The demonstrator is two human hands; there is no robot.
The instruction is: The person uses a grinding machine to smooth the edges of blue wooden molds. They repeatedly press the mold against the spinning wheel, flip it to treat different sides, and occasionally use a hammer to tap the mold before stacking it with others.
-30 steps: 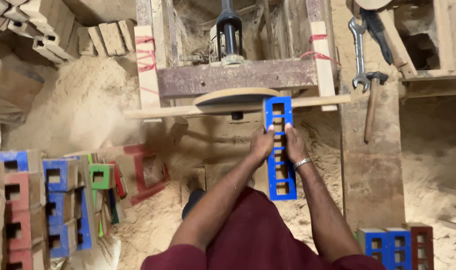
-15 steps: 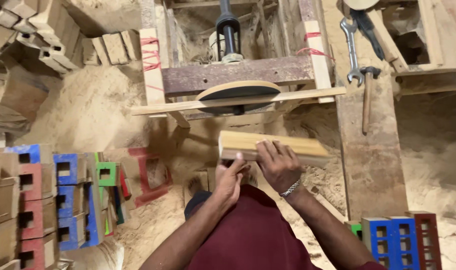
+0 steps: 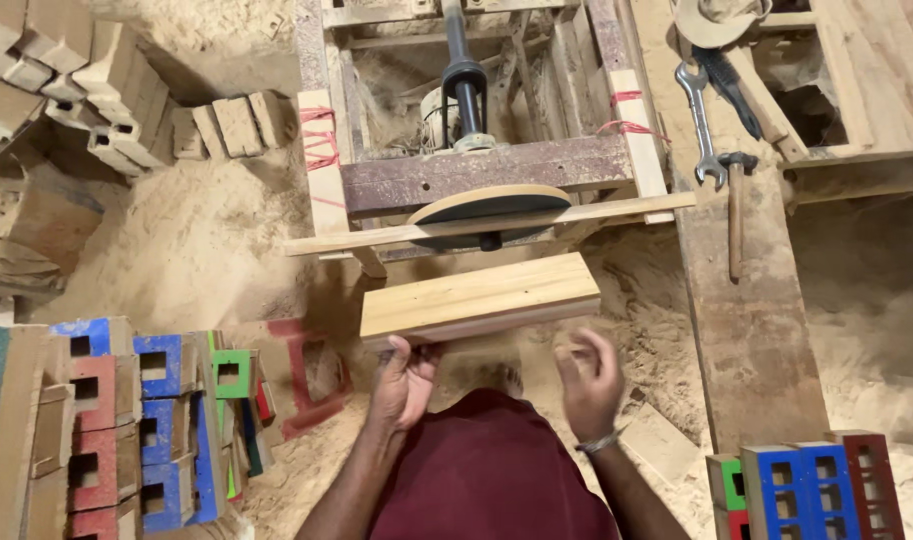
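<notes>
The left hand (image 3: pixel 405 380) grips the wooden block (image 3: pixel 480 298) below the sanding disc (image 3: pixel 490 212), while the right hand (image 3: pixel 589 380) hangs spread and empty.

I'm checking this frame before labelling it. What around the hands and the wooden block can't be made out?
Head view only:
- Right hand: motion-blurred, so contact with the wooden block is unclear.
- Left hand: its grip under the block is hidden by the block.
- Block's underside: faces away.
- Sanding disc: partly hidden by the wooden slat.

Single head view, looking steeply down (close range), facing sanding disc (image 3: pixel 492 212)
</notes>
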